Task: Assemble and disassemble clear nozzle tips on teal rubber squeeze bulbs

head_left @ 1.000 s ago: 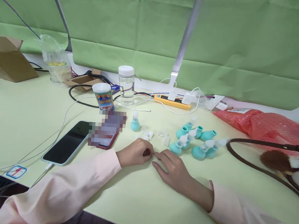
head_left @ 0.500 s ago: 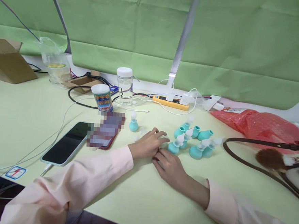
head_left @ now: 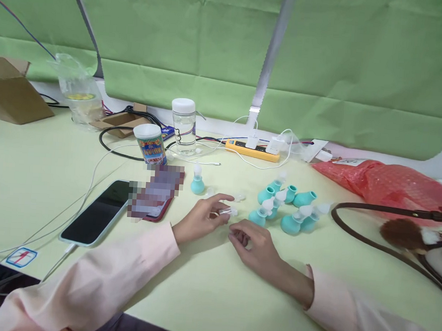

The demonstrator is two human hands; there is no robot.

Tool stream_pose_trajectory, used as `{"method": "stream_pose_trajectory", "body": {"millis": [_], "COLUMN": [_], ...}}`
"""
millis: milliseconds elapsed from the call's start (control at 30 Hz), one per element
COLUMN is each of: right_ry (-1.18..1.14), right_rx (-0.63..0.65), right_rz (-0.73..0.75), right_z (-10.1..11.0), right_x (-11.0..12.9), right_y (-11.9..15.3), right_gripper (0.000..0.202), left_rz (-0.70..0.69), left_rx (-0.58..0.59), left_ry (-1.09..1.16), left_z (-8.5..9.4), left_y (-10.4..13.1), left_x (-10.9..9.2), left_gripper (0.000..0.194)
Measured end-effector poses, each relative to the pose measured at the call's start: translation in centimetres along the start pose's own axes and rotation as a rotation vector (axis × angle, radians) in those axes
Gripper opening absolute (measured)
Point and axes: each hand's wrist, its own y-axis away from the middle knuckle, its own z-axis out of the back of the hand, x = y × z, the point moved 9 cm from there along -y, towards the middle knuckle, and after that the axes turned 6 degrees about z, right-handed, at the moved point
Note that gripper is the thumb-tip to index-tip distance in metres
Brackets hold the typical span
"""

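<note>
My left hand (head_left: 202, 218) pinches a small clear plastic tube (head_left: 228, 212) between thumb and fingers, just above the table. Close to its right, my right hand (head_left: 255, 246) has its fingers curled in; what they may hold is hidden. Another clear plastic piece (head_left: 238, 198) lies beyond my left fingertips, and a small clear cap-like piece (head_left: 209, 191) is behind that hand. One turquoise squeeze bulb (head_left: 197, 185) with a frosted nozzle stands to the left. Several more turquoise bulbs (head_left: 291, 224) cluster on the right, some with nozzles, others showing bare open necks.
Two phones, one dark-screened (head_left: 95, 211) and one red-cased (head_left: 161, 209), lie at left. Behind are a printed cup (head_left: 150, 144), a water bottle (head_left: 184, 127), cables and a yellow power strip (head_left: 252, 150). Red bubble wrap (head_left: 386, 184) and a brown strap (head_left: 354, 210) occupy the right.
My left hand has drawn back to the left, away from my right hand, and the clear tube in it now shows. My right hand stays nearly in place.
</note>
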Motion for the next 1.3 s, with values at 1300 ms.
{"method": "stream_pose_trajectory", "body": {"millis": [1300], "right_ry": [-0.428], "right_rx": [-0.304], "right_rz": [-0.146], "right_z": [2.4], "right_x": [-1.3], "right_y": [0.2], "right_gripper": [0.018], "left_rz": [0.407], "left_rx": [0.400], "left_ry": [0.832], "left_z": [-4.1], "left_y": [2.1], "left_x": [3.1], "left_gripper": [0.040]}}
